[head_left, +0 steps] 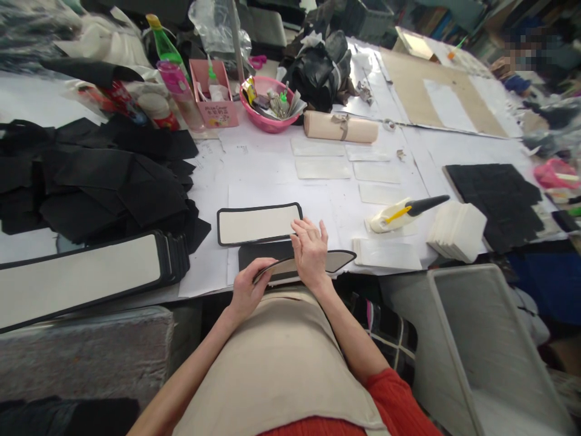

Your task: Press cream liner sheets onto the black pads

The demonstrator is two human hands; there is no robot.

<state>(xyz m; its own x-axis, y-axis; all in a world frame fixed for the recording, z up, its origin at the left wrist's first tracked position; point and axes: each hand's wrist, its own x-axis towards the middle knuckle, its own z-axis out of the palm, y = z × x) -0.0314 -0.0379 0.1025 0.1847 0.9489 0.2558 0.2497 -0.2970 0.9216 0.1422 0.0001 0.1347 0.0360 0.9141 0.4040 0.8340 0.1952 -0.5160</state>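
Note:
My left hand pinches the left end of a curved panel with a beige face and black edging, held at the table's front edge. Across that panel lies my right hand, its fingers stretched out and apart; whether it presses on the face I cannot tell. Just beyond my hands a similar black-edged panel rests flat on the table. Part of a dark flat piece shows between the two panels.
To the left are a stack of long black-edged panels and a heap of black pieces. A brush lies on the right, near a stack of white pieces. A pink basket stands behind. A grey bin is at right.

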